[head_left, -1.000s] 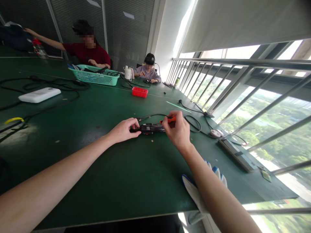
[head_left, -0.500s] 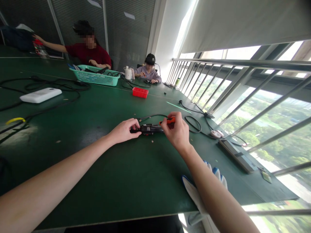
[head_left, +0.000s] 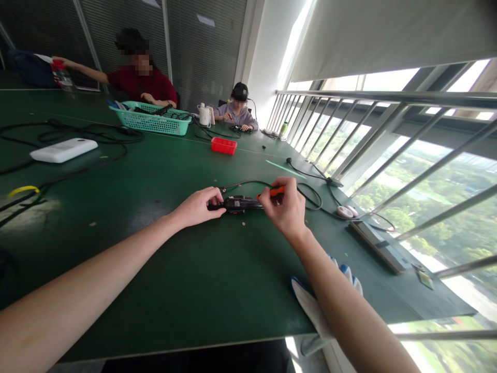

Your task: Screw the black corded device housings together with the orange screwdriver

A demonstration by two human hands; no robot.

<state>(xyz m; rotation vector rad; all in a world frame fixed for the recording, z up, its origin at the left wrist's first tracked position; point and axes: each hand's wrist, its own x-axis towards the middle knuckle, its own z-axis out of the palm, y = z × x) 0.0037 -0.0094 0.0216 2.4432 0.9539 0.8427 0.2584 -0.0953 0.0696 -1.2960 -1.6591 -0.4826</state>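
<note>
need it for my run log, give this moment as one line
left hand: on black device | right hand: holding orange tool over device | red tray: beyond

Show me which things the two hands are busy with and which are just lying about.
In use:
- black device, one end held by the left hand
- orange tool, gripped in the right hand over the device's other end

Lying about, apparently:
- red tray
- teal basket
- white box
- blue-edged white glove
</note>
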